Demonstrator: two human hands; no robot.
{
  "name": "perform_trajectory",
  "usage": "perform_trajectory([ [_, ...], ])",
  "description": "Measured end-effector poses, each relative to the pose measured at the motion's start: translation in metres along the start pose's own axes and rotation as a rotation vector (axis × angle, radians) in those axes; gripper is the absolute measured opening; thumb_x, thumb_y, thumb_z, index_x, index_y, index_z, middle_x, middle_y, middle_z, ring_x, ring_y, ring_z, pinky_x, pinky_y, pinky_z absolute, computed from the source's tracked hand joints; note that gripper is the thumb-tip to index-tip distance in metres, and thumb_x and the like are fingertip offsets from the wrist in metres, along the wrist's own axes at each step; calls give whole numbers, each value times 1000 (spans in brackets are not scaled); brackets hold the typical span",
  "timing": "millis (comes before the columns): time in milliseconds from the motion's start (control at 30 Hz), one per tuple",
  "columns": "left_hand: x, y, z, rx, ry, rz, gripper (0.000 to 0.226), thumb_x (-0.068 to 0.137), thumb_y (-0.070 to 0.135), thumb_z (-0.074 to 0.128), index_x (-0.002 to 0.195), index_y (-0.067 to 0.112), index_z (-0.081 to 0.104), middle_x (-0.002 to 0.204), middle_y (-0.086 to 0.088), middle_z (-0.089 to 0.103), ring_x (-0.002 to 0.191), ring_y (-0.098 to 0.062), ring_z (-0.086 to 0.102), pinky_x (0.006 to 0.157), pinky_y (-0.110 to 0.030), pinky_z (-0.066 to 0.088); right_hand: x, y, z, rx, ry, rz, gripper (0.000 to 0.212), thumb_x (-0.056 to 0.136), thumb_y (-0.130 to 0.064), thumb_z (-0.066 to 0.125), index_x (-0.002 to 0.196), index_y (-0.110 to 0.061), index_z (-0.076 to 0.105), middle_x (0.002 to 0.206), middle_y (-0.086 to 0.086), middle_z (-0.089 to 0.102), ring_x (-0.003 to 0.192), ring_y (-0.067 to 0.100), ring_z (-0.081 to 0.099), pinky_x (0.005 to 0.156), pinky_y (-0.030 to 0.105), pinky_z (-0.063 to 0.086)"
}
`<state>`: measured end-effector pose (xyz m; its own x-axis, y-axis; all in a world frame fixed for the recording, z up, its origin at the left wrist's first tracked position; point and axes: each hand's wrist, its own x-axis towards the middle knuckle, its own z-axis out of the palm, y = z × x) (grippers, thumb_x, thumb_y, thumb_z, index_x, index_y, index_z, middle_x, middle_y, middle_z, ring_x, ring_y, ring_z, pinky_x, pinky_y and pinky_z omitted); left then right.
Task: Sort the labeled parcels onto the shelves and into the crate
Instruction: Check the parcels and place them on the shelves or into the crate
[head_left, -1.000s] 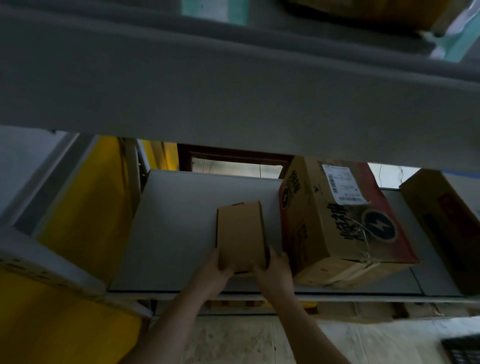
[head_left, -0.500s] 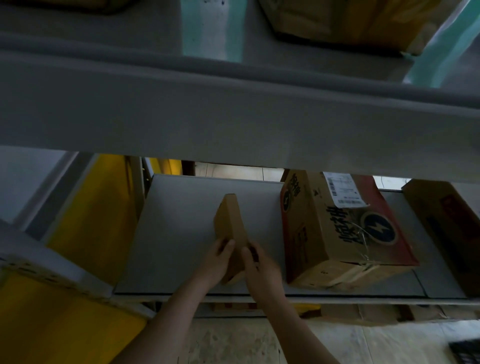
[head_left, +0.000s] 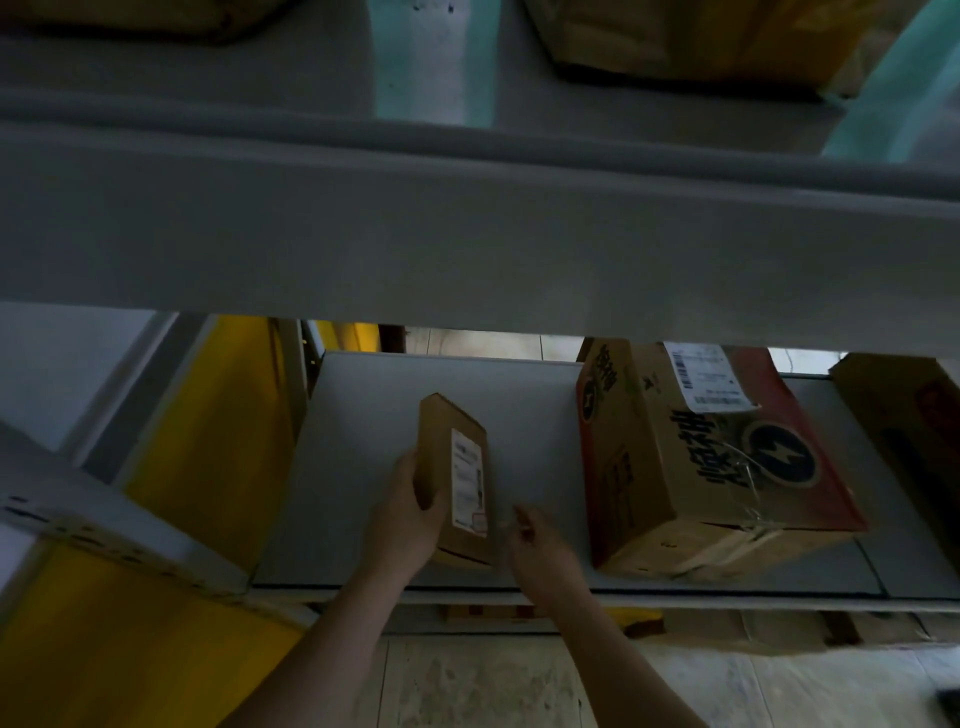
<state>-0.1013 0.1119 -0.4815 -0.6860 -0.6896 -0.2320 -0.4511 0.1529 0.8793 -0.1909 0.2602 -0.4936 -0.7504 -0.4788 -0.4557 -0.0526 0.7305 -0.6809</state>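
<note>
A small brown cardboard parcel (head_left: 456, 470) stands on its edge on the grey lower shelf (head_left: 363, 467), its white label facing right. My left hand (head_left: 408, 512) grips its left side near the bottom, thumb across the front edge. My right hand (head_left: 540, 545) hovers just right of the parcel, fingers loosely curled and holding nothing, not touching it. A large brown and red carton (head_left: 706, 462) with a white shipping label sits on the same shelf to the right.
Another brown box (head_left: 904, 431) stands at the shelf's far right. The upper shelf beam (head_left: 467, 249) crosses above, with a carton (head_left: 701, 36) on top. A yellow panel (head_left: 218, 431) stands at the left. Flat cartons lie under the shelf on the tiled floor.
The small parcel was turned from lying flat to standing on its edge, label now facing right. My right hand let go and drew back to the right; my left hand keeps hold.
</note>
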Motion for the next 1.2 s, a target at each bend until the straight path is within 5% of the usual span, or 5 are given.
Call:
perform_trajectory([
  [200,-2,-1,-11,-152,-28,-88,42,99,30,57,137,38,43,114,17,56,91,5,54,68,-18,51,6,-1,-8,237,-71,71,77,94,-55,61,157,-28,26,153,-1,43,134,22,48,110,45,44],
  [533,-9,33,-36,-233,-221,-61,48,101,24,52,131,58,35,140,2,52,121,-22,57,98,-52,53,-19,-30,-57,359,-149,-190,55,95,-27,67,130,-52,34,120,-24,51,107,13,63,76,33,63],
  [767,-39,73,-56,127,-432,89,124,68,42,87,145,60,-8,141,35,32,127,-4,47,106,-37,45,-52,-29,-87,355,-107,-288,75,88,-15,75,140,-49,32,126,-16,59,106,8,67,76,33,62],
  [933,-61,90,-58,177,-411,253,122,69,35,89,132,74,-8,113,55,44,105,27,48,87,-8,46,-75,-25,-106,298,-109,-344,92,80,-22,84,147,-49,27,133,-15,61,117,6,63,88,31,59],
  [1200,-92,106,-66,106,-358,359,113,75,23,86,140,63,3,122,54,42,114,21,48,84,-2,45,-103,-28,-115,291,-106,-376,104,76,-18,86,152,-47,21,138,-18,55,119,4,60,84,23,58],
])
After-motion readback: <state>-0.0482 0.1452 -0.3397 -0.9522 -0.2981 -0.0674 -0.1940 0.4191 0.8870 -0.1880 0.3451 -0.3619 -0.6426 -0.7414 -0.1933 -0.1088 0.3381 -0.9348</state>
